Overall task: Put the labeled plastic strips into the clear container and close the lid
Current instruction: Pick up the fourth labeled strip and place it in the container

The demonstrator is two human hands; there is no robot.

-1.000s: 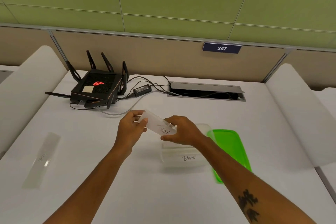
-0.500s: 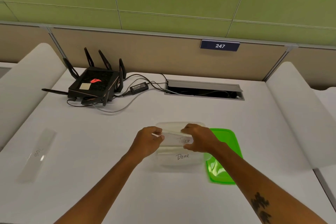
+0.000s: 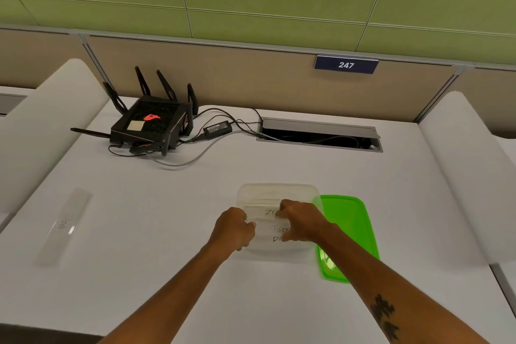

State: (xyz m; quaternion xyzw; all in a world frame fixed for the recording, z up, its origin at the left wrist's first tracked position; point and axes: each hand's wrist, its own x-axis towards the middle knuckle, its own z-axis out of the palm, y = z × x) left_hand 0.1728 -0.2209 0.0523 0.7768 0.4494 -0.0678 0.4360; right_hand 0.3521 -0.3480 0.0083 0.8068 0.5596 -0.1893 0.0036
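Both hands work at the clear container, which sits open on the white bench near its middle. The left hand is at the container's left side, fingers curled in, gripping the left end of a plastic strip marked "TIGER". The right hand is over the container's right half, its fingers closed on the other end of the same strip, so the strip lies crosswise in the container between the two hands. Whether it already rests on the strips beneath it cannot be told. Just behind it lies another strip whose writing starts with "ZE", the rest hidden by the right hand. Just in front, a third label beginning with a "B" shows through, mostly covered by the right hand.

The green lid lies flat on the bench just to the right of the container, its left edge tucked partly behind the right forearm. One more clear strip with handwriting lies well apart on the left side of the bench.

At the back left stands a black router with antennas, its cables running to a power adapter and into an open cable slot in the bench. A blue sign reading 247 hangs on the partition.
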